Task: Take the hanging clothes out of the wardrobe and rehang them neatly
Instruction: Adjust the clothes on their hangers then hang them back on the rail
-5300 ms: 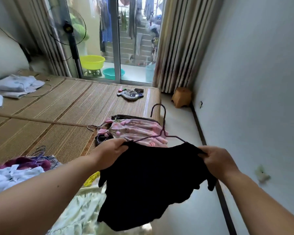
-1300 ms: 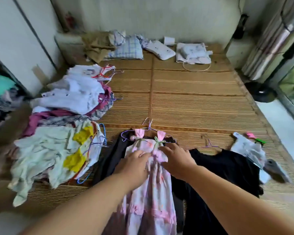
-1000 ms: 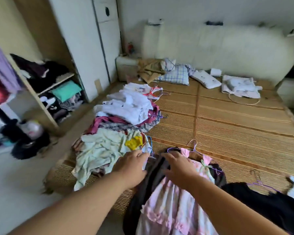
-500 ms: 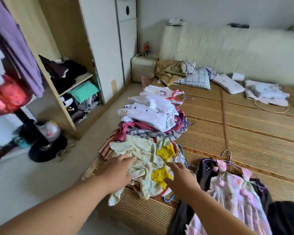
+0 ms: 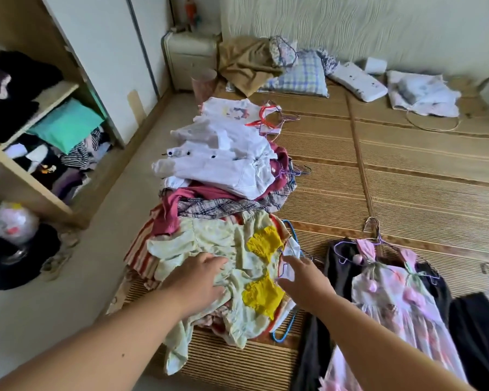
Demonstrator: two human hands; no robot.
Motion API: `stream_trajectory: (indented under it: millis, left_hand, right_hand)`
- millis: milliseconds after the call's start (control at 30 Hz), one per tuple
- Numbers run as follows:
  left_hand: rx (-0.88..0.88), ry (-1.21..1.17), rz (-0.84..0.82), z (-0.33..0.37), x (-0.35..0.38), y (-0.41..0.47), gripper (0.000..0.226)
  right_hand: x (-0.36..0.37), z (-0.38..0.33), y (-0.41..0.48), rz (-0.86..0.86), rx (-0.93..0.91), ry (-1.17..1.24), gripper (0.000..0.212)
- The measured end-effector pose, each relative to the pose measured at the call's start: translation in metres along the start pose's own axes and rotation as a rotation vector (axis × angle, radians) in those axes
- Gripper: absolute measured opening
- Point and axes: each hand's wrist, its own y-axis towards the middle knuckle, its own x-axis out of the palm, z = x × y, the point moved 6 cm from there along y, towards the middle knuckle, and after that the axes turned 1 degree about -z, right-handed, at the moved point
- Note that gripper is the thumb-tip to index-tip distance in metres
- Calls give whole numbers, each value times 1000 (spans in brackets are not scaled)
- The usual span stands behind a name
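A pale yellow-green garment with yellow patches (image 5: 237,266) tops a heap of clothes on hangers at the near left edge of the bamboo-matted bed (image 5: 424,198). My left hand (image 5: 201,280) lies flat on its left side, fingers straight. My right hand (image 5: 302,280) hovers at its right edge, fingers spread, by a blue hanger (image 5: 291,235). White shirts (image 5: 223,162) lie further up the heap. To the right lies a pink dress on a hanger (image 5: 393,300) over dark clothes, with a black top (image 5: 480,334) beside it.
The open wardrobe (image 5: 54,91) stands at the left with folded clothes on its shelves. A dark fan base and a bag (image 5: 12,246) sit on the floor below it. Pillows and a tan blanket (image 5: 283,69) lie at the head of the bed.
Both hands left the pink dress and moved left onto the pale yellow-green garment. The view swung left and down toward the heap and the wardrobe.
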Motion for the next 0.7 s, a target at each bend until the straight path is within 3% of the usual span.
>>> stream_trajectory:
  millis: [233, 500, 633, 700]
  left_hand:
    - [54, -6, -203, -8, 54, 78, 60]
    - [218, 43, -373, -2, 141, 181, 64]
    - [324, 227, -362, -2, 183, 229, 76]
    - [323, 290, -354, -5, 197, 250, 83]
  right_hand:
    - [29, 32, 52, -32, 131, 124, 58]
    - [114, 65, 118, -95, 313, 231, 60]
    - [140, 86, 156, 2, 413, 295, 56]
    - [150, 98, 173, 62, 503, 425, 41]
